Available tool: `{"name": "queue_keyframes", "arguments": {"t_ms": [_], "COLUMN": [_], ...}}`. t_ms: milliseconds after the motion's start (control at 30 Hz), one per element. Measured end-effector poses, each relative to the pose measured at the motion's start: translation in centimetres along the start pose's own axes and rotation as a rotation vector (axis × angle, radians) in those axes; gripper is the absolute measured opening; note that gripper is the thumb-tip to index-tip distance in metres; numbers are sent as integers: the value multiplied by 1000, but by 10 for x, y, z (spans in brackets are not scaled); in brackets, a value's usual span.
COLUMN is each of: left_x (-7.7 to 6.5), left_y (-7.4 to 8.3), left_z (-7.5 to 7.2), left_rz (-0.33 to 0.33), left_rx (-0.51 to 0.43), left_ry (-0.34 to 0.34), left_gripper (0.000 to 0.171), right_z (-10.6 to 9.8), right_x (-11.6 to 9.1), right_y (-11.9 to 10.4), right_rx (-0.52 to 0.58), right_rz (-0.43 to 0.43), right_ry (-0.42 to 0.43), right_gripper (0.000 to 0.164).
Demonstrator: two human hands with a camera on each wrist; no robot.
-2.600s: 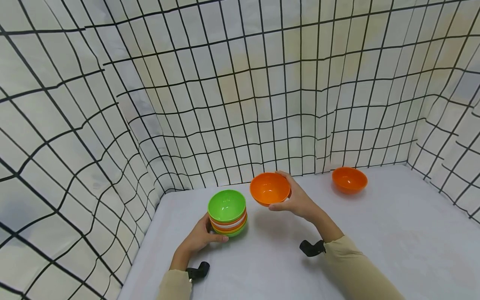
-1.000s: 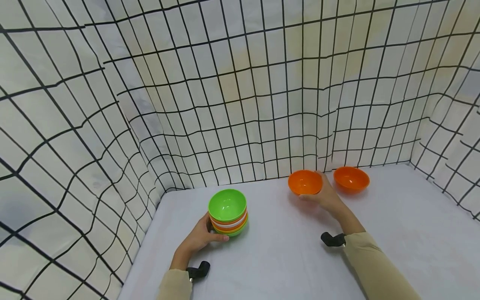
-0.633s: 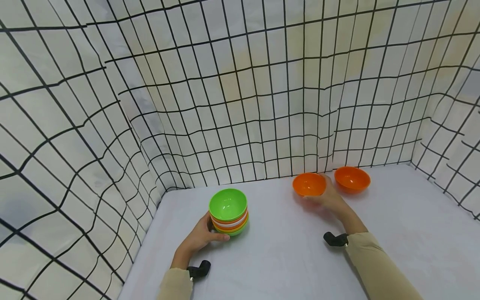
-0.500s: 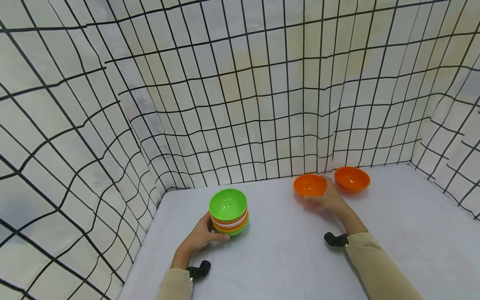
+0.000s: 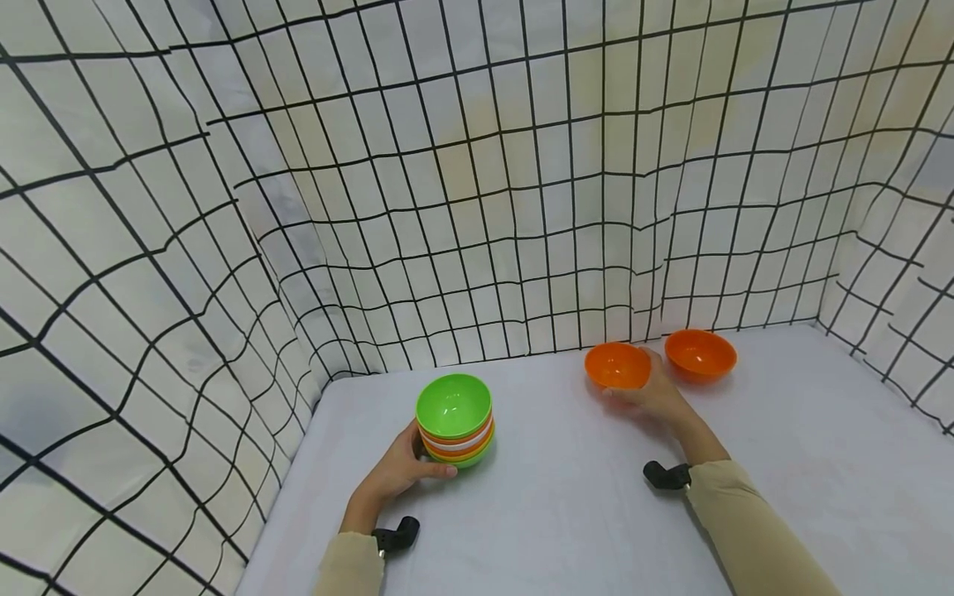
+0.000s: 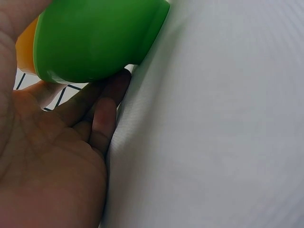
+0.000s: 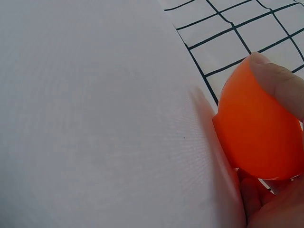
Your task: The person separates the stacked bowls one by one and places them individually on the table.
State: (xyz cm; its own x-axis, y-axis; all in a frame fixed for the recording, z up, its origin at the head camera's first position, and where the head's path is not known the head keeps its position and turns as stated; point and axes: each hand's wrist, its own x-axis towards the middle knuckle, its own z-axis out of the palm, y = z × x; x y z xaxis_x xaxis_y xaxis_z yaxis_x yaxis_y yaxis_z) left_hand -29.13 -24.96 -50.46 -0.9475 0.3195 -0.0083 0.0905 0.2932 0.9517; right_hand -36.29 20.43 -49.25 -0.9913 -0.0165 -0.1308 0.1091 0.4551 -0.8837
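A stack of bowls (image 5: pixel 454 410) stands on the white cloth left of centre, a green bowl on top and orange, white, yellow and green rims below. My left hand (image 5: pixel 398 473) curls round the stack's left and near side, thumb at the front. In the left wrist view, the lowest green bowl (image 6: pixel 95 38) meets the cloth, with my fingers beside it. Farther back and right, my right hand (image 5: pixel 659 401) holds an orange bowl (image 5: pixel 615 366) by its right side. In the right wrist view my thumb (image 7: pixel 278 83) touches its rim, and its base meets the cloth.
A second orange bowl (image 5: pixel 699 356) sits just right of my right hand, near the back edge. A white curtain with a black grid (image 5: pixel 477 190) rises behind the table and along both sides. White cloth (image 5: pixel 551 513) covers the table.
My right hand has carried the orange bowl rightward from near the stack and lowered it to the cloth beside the other orange bowl. My left hand stays at the stack.
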Motion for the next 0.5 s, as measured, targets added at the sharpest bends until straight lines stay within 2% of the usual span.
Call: {"name": "queue_keyframes", "arguments": {"t_ms": [500], "left_x": [0], "left_y": [1], "left_z": [0], "left_rz": [-13], "left_rx": [9], "left_ry": [4], "left_gripper": [97], "right_z": [1], "right_x": [6], "right_y": [2], "right_rx": [39], "right_rz": [22], "right_ry": [25], "right_gripper": [128]}}
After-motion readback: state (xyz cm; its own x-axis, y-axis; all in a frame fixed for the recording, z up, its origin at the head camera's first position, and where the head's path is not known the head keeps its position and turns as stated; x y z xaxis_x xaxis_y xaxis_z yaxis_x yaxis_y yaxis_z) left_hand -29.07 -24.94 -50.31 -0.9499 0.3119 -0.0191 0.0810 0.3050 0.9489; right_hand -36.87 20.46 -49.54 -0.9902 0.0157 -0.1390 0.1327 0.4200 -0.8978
